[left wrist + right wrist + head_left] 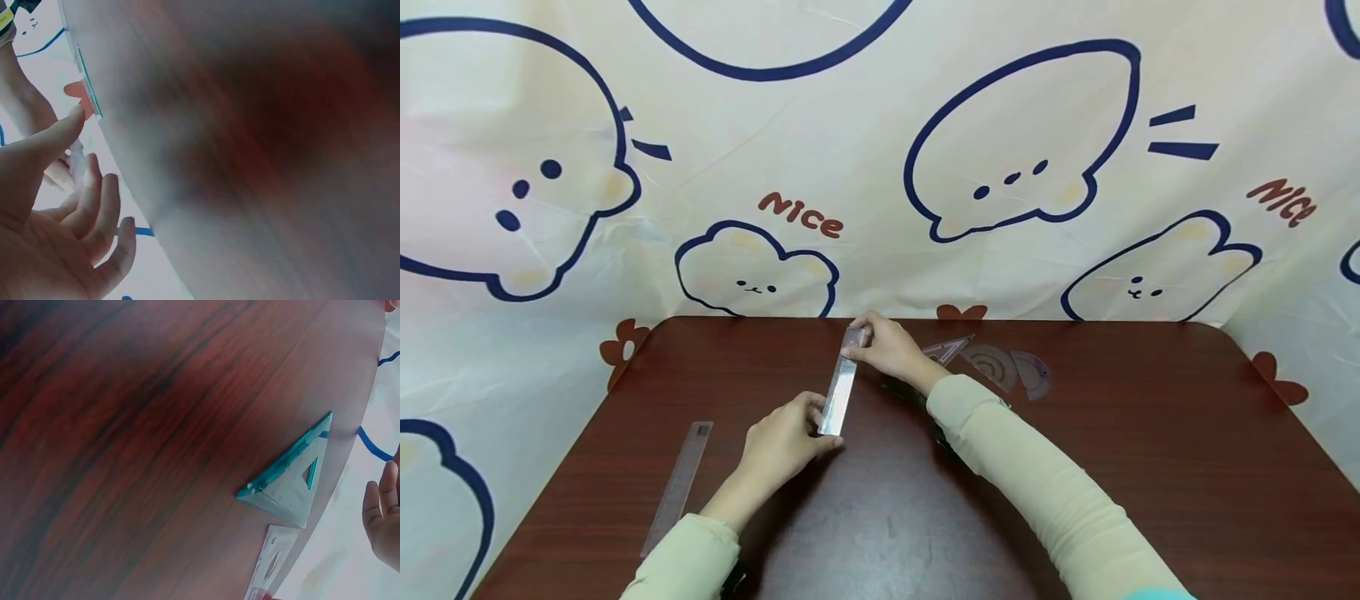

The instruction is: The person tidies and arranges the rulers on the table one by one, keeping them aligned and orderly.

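A clear plastic ruler [840, 387] is held tilted above the dark wooden table, its surface catching the light. My right hand [891, 348] pinches its far end between thumb and fingers. At the near end, my left hand [780, 442] grips it, thumb along the bottom edge and fingers behind. In the left wrist view the left hand [69, 219] shows its thumb and index finger at the ruler's end, the other fingers loosely bent. Part of the right hand [384, 515] appears at the right edge of the right wrist view.
Another clear ruler [677, 487] lies at the table's left. Beyond the right forearm lie a set square [947, 348], partly covered by the hand, a larger protractor [990, 365] and a smaller protractor [1032, 373]. A patterned cloth [880, 167] hangs behind the table.
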### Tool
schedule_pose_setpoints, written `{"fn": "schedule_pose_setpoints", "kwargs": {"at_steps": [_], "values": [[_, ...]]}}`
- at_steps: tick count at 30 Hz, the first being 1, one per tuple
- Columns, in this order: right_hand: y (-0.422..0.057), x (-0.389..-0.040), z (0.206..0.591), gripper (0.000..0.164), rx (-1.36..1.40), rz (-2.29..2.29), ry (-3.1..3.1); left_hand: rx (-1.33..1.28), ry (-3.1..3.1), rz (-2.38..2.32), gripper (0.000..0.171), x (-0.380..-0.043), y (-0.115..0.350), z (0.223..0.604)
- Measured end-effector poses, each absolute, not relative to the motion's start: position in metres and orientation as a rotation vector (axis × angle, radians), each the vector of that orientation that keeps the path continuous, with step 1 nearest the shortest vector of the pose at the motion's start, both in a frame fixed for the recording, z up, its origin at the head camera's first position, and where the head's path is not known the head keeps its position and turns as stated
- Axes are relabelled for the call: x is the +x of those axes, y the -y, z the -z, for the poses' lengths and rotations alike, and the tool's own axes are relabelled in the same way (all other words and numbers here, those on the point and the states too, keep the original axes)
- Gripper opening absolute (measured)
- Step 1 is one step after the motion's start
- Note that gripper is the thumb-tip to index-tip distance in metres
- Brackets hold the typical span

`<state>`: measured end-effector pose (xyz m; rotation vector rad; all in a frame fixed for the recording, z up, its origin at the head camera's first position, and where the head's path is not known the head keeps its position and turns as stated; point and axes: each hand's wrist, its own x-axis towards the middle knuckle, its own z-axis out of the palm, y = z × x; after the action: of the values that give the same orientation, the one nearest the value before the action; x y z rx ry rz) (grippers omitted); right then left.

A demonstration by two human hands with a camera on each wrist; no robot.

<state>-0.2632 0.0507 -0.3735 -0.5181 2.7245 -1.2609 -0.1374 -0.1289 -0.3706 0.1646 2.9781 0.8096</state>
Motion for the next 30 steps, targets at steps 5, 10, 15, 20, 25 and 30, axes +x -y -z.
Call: {"fn": "schedule_pose_setpoints", "kwargs": {"at_steps": [5,10,15,20,25,30], "values": [[-0.053,-0.26,0.373,0.044,-0.546,1.25,-2.714,0.198,-3.024,-0.786,0.054,-0.131,0.132,0.368],[-0.057,-0.255,0.377,0.041,-0.552,1.258,-2.677,0.218,-3.015,-0.793,0.052,-0.123,0.133,0.369],[-0.057,-0.252,0.381,0.041,-0.617,1.277,-2.634,0.219,-3.035,-0.787,0.051,-0.116,0.133,0.367],[-0.055,-0.25,0.385,0.04,-0.667,1.283,-2.633,0.222,-3.041,-0.773,0.05,-0.11,0.136,0.367],[-0.054,-0.248,0.386,0.04,-0.674,1.263,-2.619,0.235,-3.052,-0.75,0.05,-0.105,0.139,0.368],[-0.054,-0.247,0.385,0.04,-0.687,1.229,-2.625,0.243,-3.047,-0.738,0.052,-0.104,0.142,0.368]]}}
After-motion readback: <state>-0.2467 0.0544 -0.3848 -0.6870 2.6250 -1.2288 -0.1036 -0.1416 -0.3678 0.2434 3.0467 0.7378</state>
